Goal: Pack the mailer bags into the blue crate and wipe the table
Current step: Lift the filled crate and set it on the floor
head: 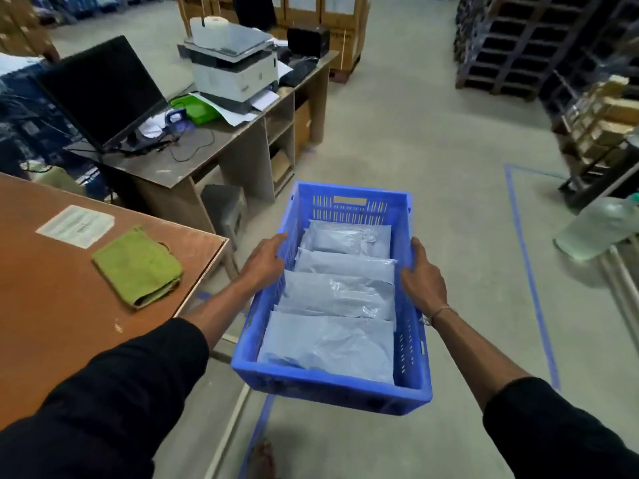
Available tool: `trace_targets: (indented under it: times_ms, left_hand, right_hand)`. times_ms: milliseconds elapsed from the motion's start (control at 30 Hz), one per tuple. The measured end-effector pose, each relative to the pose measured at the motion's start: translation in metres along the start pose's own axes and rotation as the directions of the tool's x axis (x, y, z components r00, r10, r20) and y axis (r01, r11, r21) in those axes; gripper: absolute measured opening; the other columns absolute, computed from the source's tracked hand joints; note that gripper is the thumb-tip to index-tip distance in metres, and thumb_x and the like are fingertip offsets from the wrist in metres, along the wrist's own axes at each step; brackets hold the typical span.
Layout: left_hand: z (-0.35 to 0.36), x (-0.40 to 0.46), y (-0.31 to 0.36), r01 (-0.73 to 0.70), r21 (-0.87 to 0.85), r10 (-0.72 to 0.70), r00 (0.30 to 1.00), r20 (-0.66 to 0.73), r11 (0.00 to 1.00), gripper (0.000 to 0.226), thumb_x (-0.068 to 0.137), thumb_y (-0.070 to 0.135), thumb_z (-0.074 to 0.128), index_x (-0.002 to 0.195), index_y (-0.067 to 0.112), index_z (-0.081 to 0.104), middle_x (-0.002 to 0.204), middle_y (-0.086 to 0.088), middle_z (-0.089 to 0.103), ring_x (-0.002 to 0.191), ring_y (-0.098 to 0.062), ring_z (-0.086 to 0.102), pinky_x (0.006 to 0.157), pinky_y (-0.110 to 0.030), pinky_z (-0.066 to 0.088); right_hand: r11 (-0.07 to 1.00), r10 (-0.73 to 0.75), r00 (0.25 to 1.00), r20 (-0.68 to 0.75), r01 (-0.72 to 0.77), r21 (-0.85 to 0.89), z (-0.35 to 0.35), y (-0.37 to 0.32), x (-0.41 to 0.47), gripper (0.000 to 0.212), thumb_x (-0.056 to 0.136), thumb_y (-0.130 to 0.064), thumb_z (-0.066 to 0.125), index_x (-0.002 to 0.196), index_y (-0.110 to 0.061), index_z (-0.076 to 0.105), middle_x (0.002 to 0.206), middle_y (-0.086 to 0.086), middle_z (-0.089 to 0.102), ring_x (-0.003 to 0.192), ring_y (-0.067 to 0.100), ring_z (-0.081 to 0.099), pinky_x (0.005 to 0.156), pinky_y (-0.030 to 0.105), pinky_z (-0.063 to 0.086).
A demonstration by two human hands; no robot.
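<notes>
I hold the blue crate [332, 385] in the air over the floor, to the right of the brown table [52, 323]. Several grey mailer bags [335, 299] lie overlapping inside it. My left hand [264, 261] grips the crate's left rim, and my right hand [423, 278] grips the right rim. A folded green cloth [138, 267] lies on the table near its right corner, beside a white paper label [76, 224].
A desk [221, 146] behind the table carries a dark monitor [100, 91], a printer [235, 70] and cables. Dark pallets [508, 43] are stacked at the far right, and a large water bottle [598, 226] lies at the right. Blue tape lines [529, 271] mark the concrete floor.
</notes>
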State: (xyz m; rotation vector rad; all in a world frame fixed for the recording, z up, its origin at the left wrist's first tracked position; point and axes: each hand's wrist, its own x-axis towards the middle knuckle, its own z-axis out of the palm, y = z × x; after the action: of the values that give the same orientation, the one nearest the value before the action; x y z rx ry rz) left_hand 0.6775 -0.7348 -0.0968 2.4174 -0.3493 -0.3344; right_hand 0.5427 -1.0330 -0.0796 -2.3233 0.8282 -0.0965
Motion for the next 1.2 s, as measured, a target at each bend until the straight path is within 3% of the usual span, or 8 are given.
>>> trace_targets:
  times_ms: [133,300,433,533,667,767,933,1200]
  left_hand:
    - [0.057,0.028,-0.046,0.062,-0.036,-0.059,0.994,0.089,0.997,0.07,0.088,-0.006,0.044,0.155,0.016,0.043,0.157,-0.014,0.041,0.146,-0.027,0.041,0.118,-0.031,0.03]
    - [0.134,0.051,-0.107,0.112,-0.049,-0.1,0.973,0.209,0.992,0.069,0.089,-0.007,0.046,0.155,0.013,0.043,0.157,-0.016,0.04,0.147,-0.027,0.038,0.118,-0.029,0.028]
    - [0.193,0.068,-0.158,0.153,-0.067,-0.128,0.95,0.285,0.986,0.075,0.086,-0.009,0.046,0.156,0.018,0.042,0.158,-0.012,0.038,0.146,-0.026,0.039,0.119,-0.036,0.034]
    - [0.236,0.081,-0.187,0.175,-0.09,-0.14,0.943,0.303,0.981,0.077,0.083,-0.014,0.046,0.155,0.014,0.042,0.157,-0.014,0.039,0.146,-0.027,0.039,0.121,-0.038,0.032]
    - [0.29,0.102,-0.223,0.171,-0.106,-0.128,0.936,0.328,0.979,0.077,0.082,-0.018,0.047,0.155,0.008,0.042,0.157,-0.018,0.039,0.148,-0.028,0.036,0.122,-0.035,0.028]
    - [0.33,0.117,-0.256,0.169,-0.105,-0.121,0.927,0.356,0.98,0.079,0.083,-0.015,0.049,0.156,0.013,0.04,0.158,-0.015,0.038,0.149,-0.026,0.035,0.121,-0.031,0.028]
    - [0.393,0.135,-0.301,0.167,-0.108,-0.118,0.926,0.358,0.98,0.078,0.085,-0.015,0.048,0.157,0.013,0.039,0.157,-0.014,0.039,0.149,-0.025,0.035,0.113,-0.019,0.022]
    - [0.463,0.156,-0.354,0.173,-0.098,-0.122,0.913,0.389,0.98,0.08,0.087,-0.013,0.048,0.159,0.019,0.036,0.16,-0.011,0.035,0.15,-0.024,0.032,0.113,-0.022,0.024]
  right_hand:
    - [0.995,0.101,0.993,0.068,-0.1,-0.017,0.061,0.043,0.011,0.078,0.093,-0.012,0.044,0.16,-0.037,0.014,0.07,0.004,0.055,0.058,0.022,0.05,0.053,0.032,0.037]
    - [0.981,0.193,0.967,0.166,-0.193,-0.016,0.139,0.113,0.027,0.08,0.096,-0.016,0.046,0.16,-0.039,0.004,0.085,0.02,0.067,0.059,0.027,0.054,0.053,0.031,0.039]
    - [0.973,0.224,0.943,0.248,-0.231,0.0,0.198,0.166,0.044,0.084,0.095,-0.009,0.045,0.161,-0.037,0.0,0.092,0.03,0.066,0.061,0.03,0.054,0.054,0.032,0.038]
    - [0.964,0.26,0.925,0.277,-0.264,-0.023,0.241,0.203,0.058,0.087,0.095,-0.005,0.043,0.161,-0.037,-0.003,0.082,0.026,0.061,0.06,0.029,0.051,0.055,0.033,0.038]
    - [0.963,0.265,0.922,0.281,-0.267,-0.033,0.291,0.248,0.079,0.085,0.097,-0.005,0.044,0.161,-0.035,-0.003,0.097,0.034,0.066,0.064,0.031,0.054,0.055,0.032,0.038]
    - [0.962,0.268,0.919,0.29,-0.273,-0.022,0.326,0.281,0.094,0.085,0.097,-0.006,0.044,0.161,-0.036,-0.004,0.103,0.034,0.066,0.076,0.039,0.062,0.062,0.035,0.042]
    - [0.958,0.277,0.909,0.312,-0.284,-0.024,0.382,0.332,0.116,0.088,0.096,-0.003,0.044,0.161,-0.037,-0.005,0.094,0.028,0.065,0.066,0.03,0.054,0.06,0.035,0.041]
    - [0.947,0.309,0.894,0.325,-0.319,-0.022,0.452,0.389,0.136,0.093,0.092,0.001,0.044,0.16,-0.039,-0.005,0.096,0.031,0.066,0.065,0.031,0.055,0.055,0.031,0.041]
